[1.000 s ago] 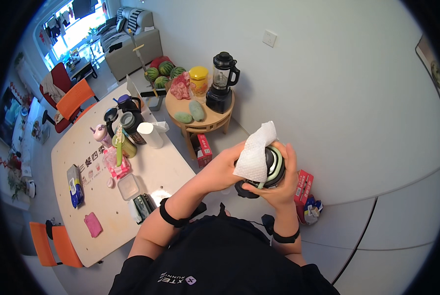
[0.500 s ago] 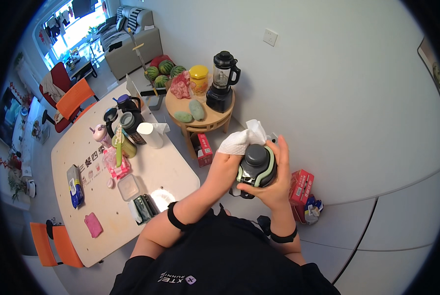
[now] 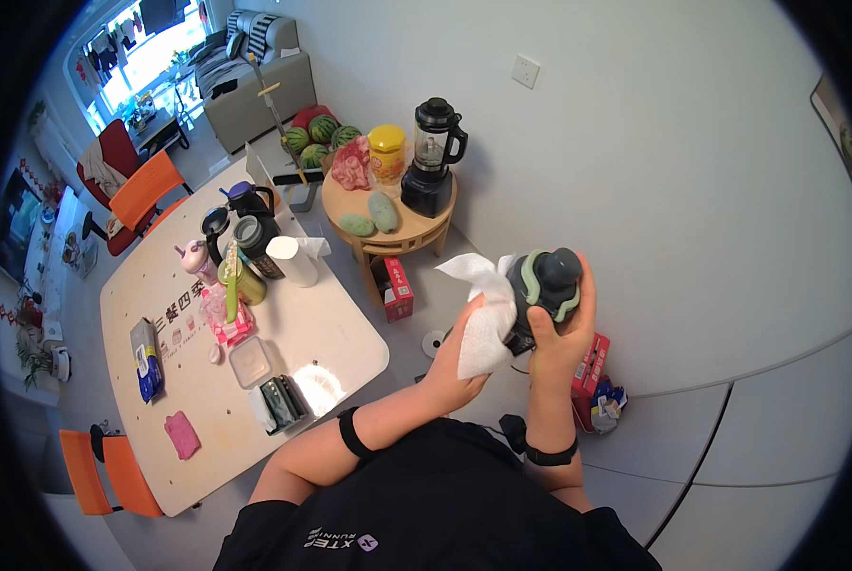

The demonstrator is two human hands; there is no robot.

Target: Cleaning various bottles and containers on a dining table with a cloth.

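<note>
My right hand (image 3: 567, 348) is wrapped round a dark grey water bottle (image 3: 522, 284) with a light green band across its black lid. The bottle tilts, lid toward the upper right, in front of my body above the floor. In my left hand (image 3: 453, 369) is a crumpled white paper towel (image 3: 488, 328), pressed against the bottle's left side. The towel covers most of my left fingers, and part of the bottle is hidden behind it and my right hand.
On the long table (image 3: 283, 457) at left stand several bottles, a paper towel roll (image 3: 293, 261), a clear box (image 3: 251, 364) and a pink cloth (image 3: 182, 435). A round wooden table (image 3: 415, 226) holds a blender (image 3: 433, 157). Red boxes (image 3: 591, 366) sit on the floor at right.
The bottle has shifted right and upward, its lid tipping from facing up toward the upper right. The paper towel has moved from behind the lid down along the bottle's left side.
</note>
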